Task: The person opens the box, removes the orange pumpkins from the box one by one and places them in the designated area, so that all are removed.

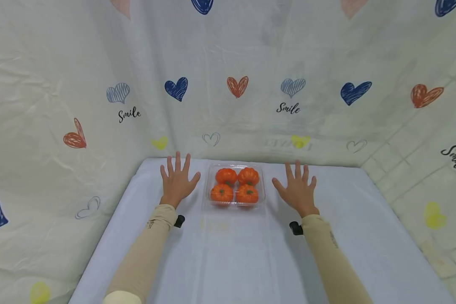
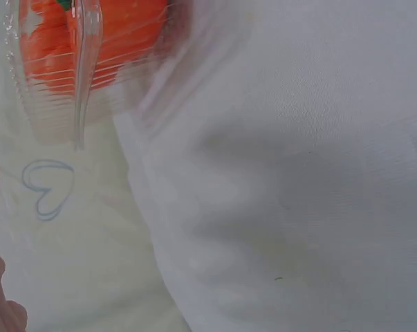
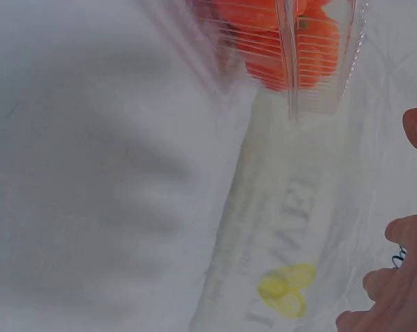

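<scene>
Left hand (image 1: 177, 182) and right hand (image 1: 297, 189), fingers spread, flank clear box (image 1: 235, 186) near desk (image 1: 251, 253) far edge; backdrop (image 1: 289, 108) reads "Smile".

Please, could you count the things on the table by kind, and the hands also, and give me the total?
Orange pumpkins: 4, inside the container
Clear plastic container: 1
Hands: 2, the left hand and the right hand, both spread flat on the table beside the container
Total: 7
</scene>
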`<state>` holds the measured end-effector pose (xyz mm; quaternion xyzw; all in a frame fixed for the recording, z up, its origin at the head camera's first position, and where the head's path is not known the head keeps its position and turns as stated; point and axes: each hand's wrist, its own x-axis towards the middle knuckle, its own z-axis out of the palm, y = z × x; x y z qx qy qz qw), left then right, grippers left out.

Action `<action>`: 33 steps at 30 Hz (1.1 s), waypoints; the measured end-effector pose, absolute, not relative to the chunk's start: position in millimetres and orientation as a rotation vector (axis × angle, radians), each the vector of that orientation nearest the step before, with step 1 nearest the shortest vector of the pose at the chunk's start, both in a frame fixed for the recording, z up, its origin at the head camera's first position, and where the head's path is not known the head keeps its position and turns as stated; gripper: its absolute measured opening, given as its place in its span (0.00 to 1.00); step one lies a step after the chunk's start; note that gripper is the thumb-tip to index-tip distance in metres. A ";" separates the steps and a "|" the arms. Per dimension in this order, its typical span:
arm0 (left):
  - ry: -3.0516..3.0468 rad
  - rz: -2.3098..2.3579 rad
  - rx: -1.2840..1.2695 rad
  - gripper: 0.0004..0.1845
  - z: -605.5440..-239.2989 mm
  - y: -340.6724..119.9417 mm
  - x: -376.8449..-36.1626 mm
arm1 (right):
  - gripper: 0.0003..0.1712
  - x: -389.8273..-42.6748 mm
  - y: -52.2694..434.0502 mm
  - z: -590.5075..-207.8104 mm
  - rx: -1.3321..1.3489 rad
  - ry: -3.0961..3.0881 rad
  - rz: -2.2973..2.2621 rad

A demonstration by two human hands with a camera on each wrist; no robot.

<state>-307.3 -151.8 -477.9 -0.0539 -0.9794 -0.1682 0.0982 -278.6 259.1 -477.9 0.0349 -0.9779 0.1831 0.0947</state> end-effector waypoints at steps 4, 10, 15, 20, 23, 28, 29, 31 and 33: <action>-2.907 -0.495 -0.152 0.45 -478.5 -153.2 -307.2 | 0.53 -270.5 253.4 -477.2 0.128 -2.912 0.585; -2.921 -0.511 -0.151 0.46 -476.5 -151.7 -309.5 | 0.54 -260.8 245.8 -477.5 0.191 -2.909 0.743; -2.908 -0.490 -0.163 0.46 -476.3 -150.5 -312.4 | 0.56 -256.0 240.4 -483.3 0.228 -2.915 0.876; -2.911 -0.479 -0.153 0.46 -478.2 -151.5 -311.4 | 0.58 -250.4 232.9 -492.1 0.240 -2.950 0.957; -2.916 -0.488 -0.149 0.46 -479.5 -152.2 -310.5 | 0.59 -247.7 228.2 -497.7 0.247 -2.966 1.023; -2.907 -0.494 -0.148 0.45 -480.3 -152.3 -309.9 | 0.60 -244.4 221.7 -505.3 0.230 -2.972 1.140; -2.904 -0.500 -0.149 0.45 -480.0 -152.2 -309.4 | 0.60 -243.8 220.4 -506.7 0.222 -2.969 1.171; -2.905 -0.512 -0.149 0.46 -479.4 -151.9 -308.0 | 0.59 -242.4 217.9 -509.6 0.206 -2.971 1.220; -2.913 -0.519 -0.149 0.46 -479.1 -151.9 -306.6 | 0.59 -240.5 215.6 -512.2 0.195 -2.975 1.267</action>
